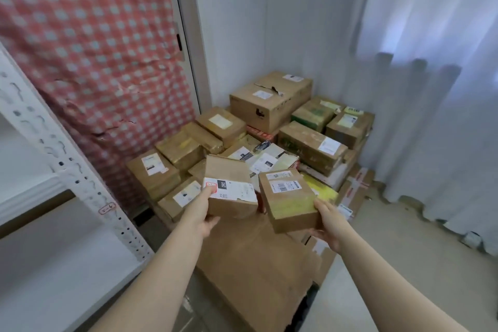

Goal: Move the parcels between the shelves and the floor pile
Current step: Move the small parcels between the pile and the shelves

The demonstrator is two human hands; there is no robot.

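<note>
Arms: left forearm (161, 277) bare from the wrist to the lower frame edge, slender, smooth. Right forearm (390, 277) bare likewise, same build. Hands: left hand (206, 213) and right hand (327, 219) bare; thumbs show, most fingers are hidden. Nail detail too blurred to tell

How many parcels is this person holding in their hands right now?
2. A brown box with a white label sits in the left hand; a box with yellowish tape is in the right hand. Both are above the floor pile, where many more lie.
</note>
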